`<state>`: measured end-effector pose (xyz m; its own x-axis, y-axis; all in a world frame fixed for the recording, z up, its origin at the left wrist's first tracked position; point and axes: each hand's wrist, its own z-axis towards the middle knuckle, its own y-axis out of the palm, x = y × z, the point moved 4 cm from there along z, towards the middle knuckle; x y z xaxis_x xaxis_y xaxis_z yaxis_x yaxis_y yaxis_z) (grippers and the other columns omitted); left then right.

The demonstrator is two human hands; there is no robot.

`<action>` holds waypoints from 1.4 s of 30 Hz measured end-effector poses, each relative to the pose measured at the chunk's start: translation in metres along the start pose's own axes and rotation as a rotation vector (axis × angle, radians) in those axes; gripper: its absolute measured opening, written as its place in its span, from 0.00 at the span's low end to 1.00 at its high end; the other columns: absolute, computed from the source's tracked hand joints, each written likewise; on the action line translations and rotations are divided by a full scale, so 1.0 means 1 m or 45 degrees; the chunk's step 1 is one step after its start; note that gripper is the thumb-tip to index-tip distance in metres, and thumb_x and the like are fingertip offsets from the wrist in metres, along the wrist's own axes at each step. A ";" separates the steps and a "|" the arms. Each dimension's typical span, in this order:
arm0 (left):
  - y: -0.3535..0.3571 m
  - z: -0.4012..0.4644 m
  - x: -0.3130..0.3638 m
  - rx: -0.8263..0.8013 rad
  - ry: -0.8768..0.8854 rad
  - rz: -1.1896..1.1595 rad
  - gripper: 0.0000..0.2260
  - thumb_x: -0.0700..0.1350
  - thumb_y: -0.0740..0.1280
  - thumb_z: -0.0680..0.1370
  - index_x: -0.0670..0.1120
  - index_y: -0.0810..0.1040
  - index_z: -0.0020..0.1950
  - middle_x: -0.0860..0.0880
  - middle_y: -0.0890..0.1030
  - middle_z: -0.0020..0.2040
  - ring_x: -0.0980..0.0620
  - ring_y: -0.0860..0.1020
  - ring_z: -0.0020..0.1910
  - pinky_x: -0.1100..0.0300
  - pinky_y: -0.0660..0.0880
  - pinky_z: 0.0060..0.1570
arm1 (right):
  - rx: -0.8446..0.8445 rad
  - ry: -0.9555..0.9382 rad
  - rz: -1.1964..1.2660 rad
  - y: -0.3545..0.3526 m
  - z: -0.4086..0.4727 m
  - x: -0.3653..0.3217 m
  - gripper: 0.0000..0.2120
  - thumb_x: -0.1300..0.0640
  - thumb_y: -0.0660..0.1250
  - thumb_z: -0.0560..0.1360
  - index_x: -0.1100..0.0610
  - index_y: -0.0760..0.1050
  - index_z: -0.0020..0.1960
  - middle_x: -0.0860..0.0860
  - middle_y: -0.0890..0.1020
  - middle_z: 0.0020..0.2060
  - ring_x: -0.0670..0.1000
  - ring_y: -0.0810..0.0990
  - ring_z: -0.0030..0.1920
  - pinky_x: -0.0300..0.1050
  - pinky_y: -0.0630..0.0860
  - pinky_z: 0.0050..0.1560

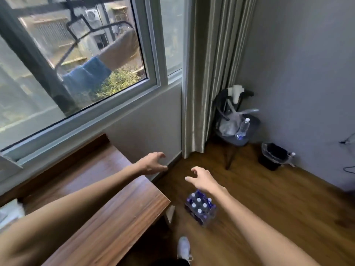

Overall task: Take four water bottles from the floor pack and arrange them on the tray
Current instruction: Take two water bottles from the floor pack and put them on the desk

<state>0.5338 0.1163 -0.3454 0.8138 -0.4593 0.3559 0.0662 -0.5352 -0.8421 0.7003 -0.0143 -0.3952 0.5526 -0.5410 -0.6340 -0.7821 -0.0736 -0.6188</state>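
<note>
— Could you read anything on the wrap of the bottle pack (200, 207)?
— No, the blue print was too blurred. The label on the lone bottle (243, 129) was unreadable too.

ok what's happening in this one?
A person is reaching out with both arms toward the shrink-wrapped pack of water bottles on the wooden floor beside the table. The left hand and right hand are open and empty, above the pack. No bottle is picked up yet; no tray is visible.
</note>
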 end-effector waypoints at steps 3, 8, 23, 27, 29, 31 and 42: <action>0.034 0.047 0.020 -0.116 0.007 0.012 0.25 0.51 0.69 0.76 0.42 0.71 0.71 0.41 0.75 0.69 0.42 0.73 0.68 0.50 0.72 0.66 | -0.006 0.120 0.050 -0.006 0.023 0.050 0.28 0.47 0.70 0.77 0.58 0.71 0.72 0.57 0.76 0.69 0.56 0.74 0.70 0.47 0.69 0.68; 0.096 0.105 0.040 -0.282 -0.085 -0.036 0.24 0.51 0.68 0.77 0.43 0.72 0.70 0.42 0.76 0.68 0.43 0.75 0.66 0.55 0.72 0.64 | -0.024 0.280 0.146 -0.022 0.059 0.128 0.21 0.50 0.72 0.75 0.59 0.78 0.64 0.57 0.82 0.61 0.56 0.79 0.62 0.44 0.73 0.58; 0.332 0.260 0.012 -0.522 -0.620 -0.290 0.19 0.49 0.64 0.80 0.40 0.74 0.67 0.40 0.79 0.63 0.40 0.78 0.61 0.51 0.75 0.57 | -0.391 0.559 0.208 0.060 0.238 0.336 0.13 0.55 0.71 0.76 0.64 0.79 0.55 0.57 0.82 0.51 0.57 0.80 0.56 0.51 0.76 0.59; 0.403 0.300 -0.005 -0.559 -0.691 -0.356 0.17 0.47 0.64 0.80 0.41 0.75 0.66 0.40 0.80 0.61 0.41 0.79 0.58 0.50 0.77 0.57 | -0.446 0.572 0.152 0.112 0.291 0.381 0.13 0.59 0.71 0.76 0.54 0.70 0.35 0.52 0.78 0.40 0.53 0.75 0.44 0.43 0.69 0.45; 0.435 0.323 -0.014 -0.557 -0.715 -0.349 0.17 0.48 0.63 0.80 0.41 0.77 0.65 0.40 0.80 0.60 0.41 0.79 0.58 0.51 0.76 0.55 | -0.471 0.570 0.152 0.139 0.315 0.400 0.05 0.59 0.70 0.76 0.59 0.77 0.43 0.54 0.80 0.44 0.53 0.78 0.48 0.45 0.74 0.50; 0.467 0.347 -0.022 -0.553 -0.717 -0.358 0.17 0.49 0.63 0.80 0.41 0.78 0.63 0.40 0.80 0.60 0.40 0.78 0.58 0.51 0.74 0.53 | -0.497 0.563 0.134 0.166 0.340 0.421 0.11 0.60 0.69 0.77 0.65 0.79 0.56 0.56 0.84 0.51 0.56 0.81 0.55 0.48 0.76 0.59; 0.628 0.441 -0.099 -0.537 -0.759 -0.219 0.19 0.53 0.65 0.77 0.44 0.73 0.64 0.39 0.79 0.61 0.37 0.78 0.59 0.51 0.72 0.49 | -0.495 0.418 -0.159 0.291 0.453 0.513 0.22 0.56 0.64 0.79 0.58 0.69 0.71 0.60 0.78 0.66 0.61 0.77 0.66 0.50 0.74 0.60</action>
<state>0.7493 0.1386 -1.0885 0.9947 0.0528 0.0880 0.0914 -0.8461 -0.5251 0.8865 0.0662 -1.1111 0.5777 -0.7377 -0.3493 -0.7997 -0.4260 -0.4231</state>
